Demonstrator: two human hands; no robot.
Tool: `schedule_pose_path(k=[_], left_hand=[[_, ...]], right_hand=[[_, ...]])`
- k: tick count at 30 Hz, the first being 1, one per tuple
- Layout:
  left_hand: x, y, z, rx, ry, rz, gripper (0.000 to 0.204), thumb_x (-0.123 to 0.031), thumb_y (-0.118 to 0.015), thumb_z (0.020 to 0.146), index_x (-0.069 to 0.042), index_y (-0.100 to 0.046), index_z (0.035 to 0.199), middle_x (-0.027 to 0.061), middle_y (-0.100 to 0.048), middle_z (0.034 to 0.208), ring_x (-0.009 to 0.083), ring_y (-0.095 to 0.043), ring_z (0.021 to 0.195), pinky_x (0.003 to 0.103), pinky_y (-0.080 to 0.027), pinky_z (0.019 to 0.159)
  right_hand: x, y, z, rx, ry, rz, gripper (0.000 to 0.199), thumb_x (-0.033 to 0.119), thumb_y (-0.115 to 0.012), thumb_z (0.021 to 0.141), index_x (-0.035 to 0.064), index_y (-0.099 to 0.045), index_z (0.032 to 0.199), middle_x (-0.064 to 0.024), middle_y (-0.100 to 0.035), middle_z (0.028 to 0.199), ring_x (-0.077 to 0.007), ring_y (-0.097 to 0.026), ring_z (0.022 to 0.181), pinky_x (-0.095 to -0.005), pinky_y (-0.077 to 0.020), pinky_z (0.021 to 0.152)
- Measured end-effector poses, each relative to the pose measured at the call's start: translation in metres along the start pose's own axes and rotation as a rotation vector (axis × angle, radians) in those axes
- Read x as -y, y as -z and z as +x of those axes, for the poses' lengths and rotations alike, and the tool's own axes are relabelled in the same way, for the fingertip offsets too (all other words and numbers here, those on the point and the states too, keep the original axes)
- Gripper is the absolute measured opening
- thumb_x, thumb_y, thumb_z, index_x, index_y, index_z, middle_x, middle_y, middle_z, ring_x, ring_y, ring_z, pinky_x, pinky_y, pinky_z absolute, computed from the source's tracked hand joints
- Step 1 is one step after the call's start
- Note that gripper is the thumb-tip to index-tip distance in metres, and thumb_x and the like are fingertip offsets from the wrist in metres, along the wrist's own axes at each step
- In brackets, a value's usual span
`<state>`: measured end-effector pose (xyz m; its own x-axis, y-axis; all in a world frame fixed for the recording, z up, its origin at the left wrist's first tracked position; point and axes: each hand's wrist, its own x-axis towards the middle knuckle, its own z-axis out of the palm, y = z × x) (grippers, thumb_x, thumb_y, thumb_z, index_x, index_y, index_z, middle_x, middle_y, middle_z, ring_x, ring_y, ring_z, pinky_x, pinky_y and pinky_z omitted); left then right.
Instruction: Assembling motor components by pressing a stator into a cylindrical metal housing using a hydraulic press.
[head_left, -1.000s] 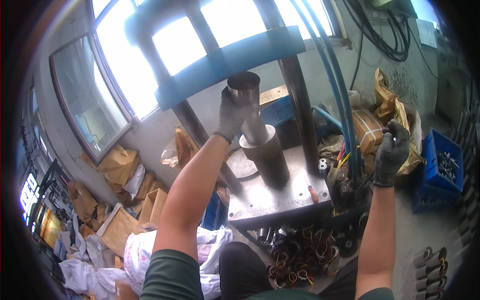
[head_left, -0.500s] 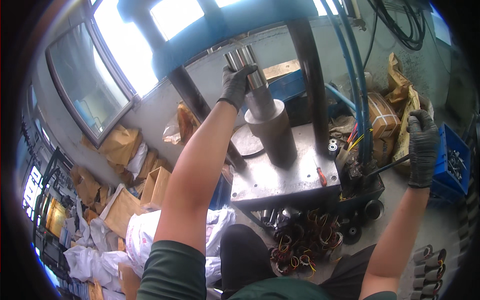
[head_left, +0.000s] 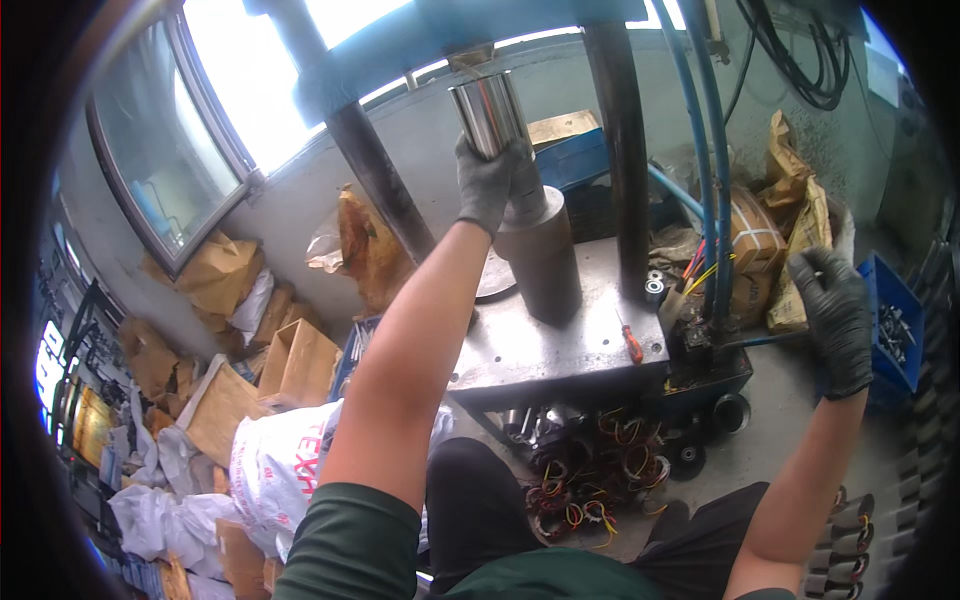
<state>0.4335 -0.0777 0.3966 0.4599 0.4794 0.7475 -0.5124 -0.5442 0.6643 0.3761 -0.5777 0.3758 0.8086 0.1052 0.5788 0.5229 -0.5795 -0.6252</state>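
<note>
Left grip (head_left: pixel 490 185): closed on the sleeve (head_left: pixel 487 112)
Right grip (head_left: pixel 836 315): by the lever (head_left: pixel 765 341), hold unclear
Sleeve risk: could pinch fingers against post (head_left: pixel 528 207) if it slips

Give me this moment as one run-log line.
left hand: gripping lower end of shiny tube | right hand: at lever, grip unclear | screwdriver: lying on metal plate
</note>
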Motion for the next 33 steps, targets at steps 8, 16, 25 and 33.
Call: schedule_pose_path(k=[8, 16, 25, 33], left_hand=[[0.018, 0.011, -0.031, 0.108, 0.291, -0.286, 0.074, -0.02, -0.089, 0.08, -0.006, -0.047, 0.139, 0.01, -0.066, 0.121, 0.0177, -0.065, 0.108, 0.031, -0.055, 0.095], [0.01, 0.005, -0.032, 0.137, 0.333, -0.33, 0.076, -0.016, -0.091, 0.074, -0.006, -0.049, 0.137, 0.0093, -0.067, 0.119, 0.0186, -0.066, 0.107, 0.032, -0.056, 0.095], [0.004, 0.009, -0.03, 0.113, 0.372, -0.27, 0.076, -0.01, -0.09, 0.074, -0.004, -0.05, 0.138, 0.0102, -0.066, 0.121, 0.0208, -0.066, 0.111, 0.032, -0.055, 0.101], [0.028, 0.015, -0.023, 0.132, 0.304, -0.283, 0.086, -0.024, -0.096, 0.066, -0.008, -0.054, 0.14, 0.0086, -0.069, 0.123, 0.0196, -0.066, 0.113, 0.033, -0.053, 0.103]], right_hand=[[-0.007, 0.047, -0.074, 0.532, 0.445, -0.292, 0.024, 0.019, -0.071, 0.087, 0.0057, -0.074, 0.107, -0.019, -0.073, 0.104, -0.0388, -0.072, 0.09, -0.0436, -0.0596, 0.081], [-0.021, 0.061, -0.168, 0.982, 0.228, -0.601, 0.023, 0.029, -0.065, 0.085, 0.0105, -0.077, 0.093, -0.0165, -0.073, 0.086, -0.0367, -0.073, 0.08, -0.0479, -0.059, 0.075], [-0.012, 0.038, -0.201, 0.632, 0.142, -0.71, 0.021, 0.028, -0.075, 0.076, 0.0091, -0.07, 0.067, -0.0176, -0.066, 0.07, -0.0378, -0.069, 0.069, -0.0458, -0.055, 0.064], [-0.017, 0.041, -0.192, 0.665, 0.154, -0.684, 0.026, 0.027, -0.076, 0.082, 0.0082, -0.064, 0.068, -0.018, -0.064, 0.071, -0.0408, -0.065, 0.071, -0.0504, -0.0504, 0.065]])
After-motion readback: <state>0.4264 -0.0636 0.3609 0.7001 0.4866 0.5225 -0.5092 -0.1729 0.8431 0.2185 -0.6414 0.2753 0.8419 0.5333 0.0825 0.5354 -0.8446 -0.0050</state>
